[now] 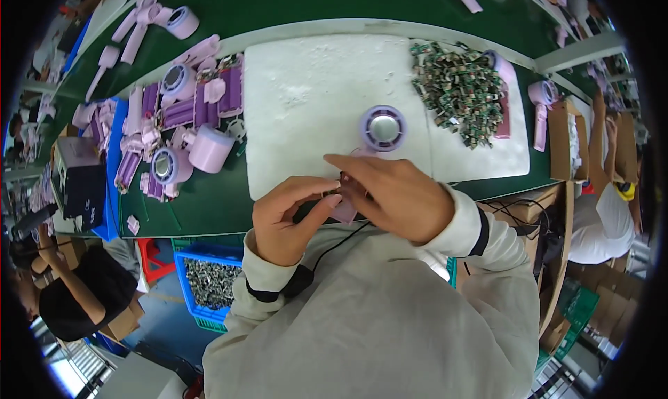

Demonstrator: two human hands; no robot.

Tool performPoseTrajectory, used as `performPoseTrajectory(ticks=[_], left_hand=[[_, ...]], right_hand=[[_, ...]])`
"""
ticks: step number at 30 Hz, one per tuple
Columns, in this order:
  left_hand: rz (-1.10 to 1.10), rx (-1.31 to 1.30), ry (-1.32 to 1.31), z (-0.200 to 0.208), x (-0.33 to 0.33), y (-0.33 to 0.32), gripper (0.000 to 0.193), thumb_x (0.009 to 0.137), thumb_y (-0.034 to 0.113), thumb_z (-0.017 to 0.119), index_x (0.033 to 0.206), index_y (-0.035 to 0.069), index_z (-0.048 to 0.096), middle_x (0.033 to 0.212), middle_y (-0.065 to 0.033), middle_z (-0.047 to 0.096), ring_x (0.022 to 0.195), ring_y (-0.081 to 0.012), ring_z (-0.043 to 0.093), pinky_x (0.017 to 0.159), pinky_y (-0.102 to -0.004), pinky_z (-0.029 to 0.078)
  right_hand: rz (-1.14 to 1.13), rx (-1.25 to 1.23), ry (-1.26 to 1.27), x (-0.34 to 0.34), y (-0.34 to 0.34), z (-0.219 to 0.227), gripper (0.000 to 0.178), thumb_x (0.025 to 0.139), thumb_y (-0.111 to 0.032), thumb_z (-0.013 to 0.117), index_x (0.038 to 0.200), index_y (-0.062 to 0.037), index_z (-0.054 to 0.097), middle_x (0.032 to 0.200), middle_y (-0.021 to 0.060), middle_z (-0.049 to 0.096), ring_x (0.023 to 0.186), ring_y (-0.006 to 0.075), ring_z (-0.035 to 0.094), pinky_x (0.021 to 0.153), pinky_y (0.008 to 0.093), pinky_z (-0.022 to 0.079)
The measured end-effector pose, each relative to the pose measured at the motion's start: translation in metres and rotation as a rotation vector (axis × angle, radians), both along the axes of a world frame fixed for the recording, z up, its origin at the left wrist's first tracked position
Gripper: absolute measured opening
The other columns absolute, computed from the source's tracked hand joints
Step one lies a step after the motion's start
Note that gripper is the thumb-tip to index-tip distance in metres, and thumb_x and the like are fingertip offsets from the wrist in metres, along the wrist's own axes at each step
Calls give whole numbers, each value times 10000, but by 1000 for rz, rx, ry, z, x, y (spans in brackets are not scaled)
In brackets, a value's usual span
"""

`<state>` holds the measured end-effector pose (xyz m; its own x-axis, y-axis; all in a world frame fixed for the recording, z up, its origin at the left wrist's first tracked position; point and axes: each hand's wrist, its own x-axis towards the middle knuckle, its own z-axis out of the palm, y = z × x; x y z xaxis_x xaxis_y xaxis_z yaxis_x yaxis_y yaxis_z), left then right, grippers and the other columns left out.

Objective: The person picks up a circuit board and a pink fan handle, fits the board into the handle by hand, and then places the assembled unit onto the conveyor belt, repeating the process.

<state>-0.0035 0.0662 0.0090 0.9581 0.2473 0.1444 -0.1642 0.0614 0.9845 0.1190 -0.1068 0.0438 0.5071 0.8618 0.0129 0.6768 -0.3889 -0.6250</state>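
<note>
Both my hands meet over the near edge of the white foam board (299, 107). A pink hair dryer body (383, 144) lies with its round, silver-centred head on the board, and its pink handle (343, 212) appears to run beneath my right hand (403, 197). My right fingers are closed around that handle. Thumb and forefinger of my left hand (282, 214) pinch at a small dark piece by the handle, largely hidden between the fingers; its kind cannot be made out.
Small green circuit boards (456, 93) are heaped at the board's right. Pink and purple dryer parts (209, 148) crowd the left of the green table (292, 9). Below stands a blue crate (184, 274) of small metallic pieces. Co-workers sit at both sides; cardboard boxes (567, 141) stand right.
</note>
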Motion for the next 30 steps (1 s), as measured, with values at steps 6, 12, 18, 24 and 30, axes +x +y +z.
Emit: performPoseTrajectory(ticks=[6,12,18,24,30], left_hand=[[-32,211,50,9,-6,8,324,828,-126,729,1138,-36,696,1080,-155,712,955,-193,697,826,-290,561],[-108,340,-35,0,-3,6,355,792,-121,740,1128,-9,706,1005,-146,727,864,-223,714,754,-292,560],[-145,371,-25,3,0,8,352,794,-109,741,1128,-1,712,1013,-147,726,862,-223,711,748,-292,555],[-158,375,7,3,4,7,339,800,-95,740,1125,1,715,1010,-142,726,853,-219,709,742,-291,551],[-155,362,24,7,6,5,312,823,-53,751,1127,8,715,995,-137,723,850,-203,709,739,-286,554]], right_hand=[[-90,186,268,4,6,8,504,853,23,680,1341,-55,579,901,108,708,718,258,712,602,340,558],[-88,7,-189,2,3,7,380,839,-29,713,1214,-72,669,883,79,697,712,244,708,593,336,556],[96,-33,-360,8,0,3,333,800,-94,715,1132,-98,698,882,43,678,702,232,696,584,325,556],[233,-51,-445,21,-4,-5,337,781,-117,706,1118,-102,699,921,35,688,714,220,701,587,312,561],[252,46,-438,29,-6,-5,320,800,-106,716,1120,-101,711,907,51,706,709,223,702,589,319,564]])
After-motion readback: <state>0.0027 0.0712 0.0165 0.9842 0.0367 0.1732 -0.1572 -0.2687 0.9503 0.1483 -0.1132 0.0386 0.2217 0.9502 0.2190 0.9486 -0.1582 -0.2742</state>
